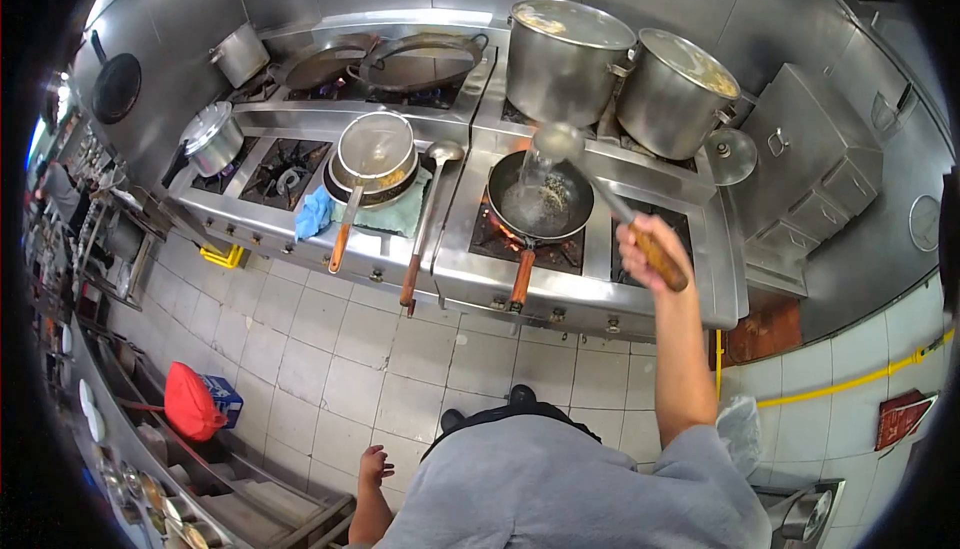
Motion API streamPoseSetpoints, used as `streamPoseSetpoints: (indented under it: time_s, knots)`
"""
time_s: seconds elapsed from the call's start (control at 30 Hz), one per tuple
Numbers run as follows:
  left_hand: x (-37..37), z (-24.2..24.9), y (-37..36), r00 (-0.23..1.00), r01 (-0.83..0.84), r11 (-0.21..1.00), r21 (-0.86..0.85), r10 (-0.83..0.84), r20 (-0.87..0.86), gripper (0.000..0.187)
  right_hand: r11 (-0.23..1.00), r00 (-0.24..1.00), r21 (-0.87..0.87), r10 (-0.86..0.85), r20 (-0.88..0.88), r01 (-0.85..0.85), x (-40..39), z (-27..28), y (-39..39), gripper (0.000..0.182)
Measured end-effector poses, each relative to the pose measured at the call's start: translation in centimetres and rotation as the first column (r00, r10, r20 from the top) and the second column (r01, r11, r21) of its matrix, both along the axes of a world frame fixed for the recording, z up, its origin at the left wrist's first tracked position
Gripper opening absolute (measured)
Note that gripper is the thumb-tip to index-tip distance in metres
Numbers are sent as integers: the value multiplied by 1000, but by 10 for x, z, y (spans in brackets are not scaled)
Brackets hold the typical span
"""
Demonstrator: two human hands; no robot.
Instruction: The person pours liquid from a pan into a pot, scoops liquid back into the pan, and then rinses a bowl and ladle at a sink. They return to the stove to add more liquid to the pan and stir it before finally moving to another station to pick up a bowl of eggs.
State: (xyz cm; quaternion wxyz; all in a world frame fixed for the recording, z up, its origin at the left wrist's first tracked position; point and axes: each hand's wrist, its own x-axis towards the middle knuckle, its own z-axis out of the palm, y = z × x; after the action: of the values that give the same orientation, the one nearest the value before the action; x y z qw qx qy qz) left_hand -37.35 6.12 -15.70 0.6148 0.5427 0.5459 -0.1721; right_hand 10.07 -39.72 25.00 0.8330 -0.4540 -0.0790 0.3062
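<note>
"Why grip the ladle (559, 141) by its wooden handle (668, 267)?"

"Probably to keep the right hand (655, 249) back from the flame (492, 224). Its fingers wrap the wood while clear liquid (537, 171) falls into the frying pan (510, 171), set on the stove's (456, 249) front burner."

"And the left hand (375, 464)?"

"Hanging empty, fingers loosely parted, likely unneeded for pouring."

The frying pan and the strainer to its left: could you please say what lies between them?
In the head view, a long-handled ladle lies between the frying pan and the strainer, beside a green cloth.
</note>
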Motion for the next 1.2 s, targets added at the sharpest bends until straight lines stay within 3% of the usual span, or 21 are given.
streamPoseSetpoints:
  time_s: [0.07, 0.17, 0.2, 0.3, 0.37, 0.4, 0.47, 0.53, 0.6, 0.63, 0.67, 0.73, 0.8, 0.87, 0.93, 1.0, 1.13, 1.2]
  knots:
    - [6, 0, 4, 1000, 14, 1000, 11, -14, 2, 50, 995, 1000, -105, 4, -2, -4, -17, -29, 2, 37]
    - [20, 4, 6, 998, 68, 998, -3, -68, -6, 50, 936, 991, -337, -129, -47, 106, -39, -71, 11, 60]
    - [26, 6, 6, 997, 71, 997, -3, -71, -9, 50, 908, 998, -414, -70, -1, 63, -44, -79, 9, 65]
    - [41, 9, 3, 997, 80, 997, -10, -79, 8, 50, 906, 998, -420, -60, -25, 43, -63, -107, 2, 68]
    - [53, 12, -2, 994, 111, 994, -6, -111, 26, 50, 814, 996, -580, 43, 84, 14, -75, -105, -4, 73]
    - [57, 11, -5, 992, 125, 992, -4, -124, 35, 51, 814, 995, -581, 46, 87, 13, -81, -118, -11, 73]
    - [65, 8, -13, 993, 114, 993, -16, -113, 41, 51, 678, 888, -665, 39, 458, 314, -84, -129, -18, 78]
    - [71, 2, -23, 995, 94, 995, -30, -93, 47, 50, 638, 926, -714, 6, 379, 288, -83, -114, -21, 77]
    - [74, 1, -34, 995, 77, 997, -15, -76, 60, 49, 523, 824, -686, -57, 564, 506, -75, -111, -19, 76]
    - [75, 2, -40, 996, 70, 997, -14, -69, 63, 49, 593, 749, -551, -138, 648, 587, -63, -114, -15, 70]
    - [77, 2, -46, 998, 40, 999, -16, -39, 56, 48, 597, 747, -548, -135, 651, 586, -48, -107, -15, 70]
    - [78, 2, -56, 999, 11, 1000, -15, -10, 43, 47, 485, 660, -580, 6, 751, 655, -11, -88, -15, 61]
    - [71, 1, -64, 996, -29, 999, -32, 31, 85, 46, 814, 893, -432, -218, 394, 389, 17, -48, -11, 57]
    - [65, 8, -73, 996, -9, 1000, 0, 9, 85, 45, 848, 901, -360, -267, 343, 388, 46, -7, -6, 55]
    - [51, -1, -76, 991, -61, 998, 35, 56, 119, 44, 850, 871, -337, -246, 424, 404, 85, 8, -7, 52]
    - [34, -1, -84, 984, -98, 994, 57, 88, 156, 40, 788, 836, -418, -211, 506, 452, 126, 27, -3, 53]
    - [82, -1, -96, 963, -108, 991, 82, 83, 256, 38, 790, 792, -369, -225, 568, 490, 197, 78, 13, 41]
    - [95, 2, -101, 958, -107, 989, 101, 76, 276, 37, 769, 811, -447, -153, 564, 457, 246, 85, 12, 28]
